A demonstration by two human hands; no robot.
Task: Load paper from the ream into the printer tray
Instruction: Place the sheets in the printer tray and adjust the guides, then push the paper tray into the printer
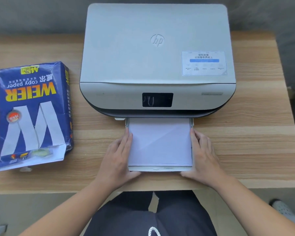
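A white printer (157,48) stands at the middle back of the wooden table. Its paper tray (160,168) is pulled out toward me, and a stack of white paper (159,143) lies flat in it. My left hand (117,159) grips the tray's left side, fingers flat along the edge, thumb under the front corner. My right hand (203,155) holds the right side the same way. The blue ream of copy paper (34,113) lies to the left of the printer, its wrapper torn open at the near end.
The table's front edge (58,191) runs just behind my hands, with my dark-clad lap below it. Bare wood (254,133) lies to the right of the printer. A grey wall stands behind the table.
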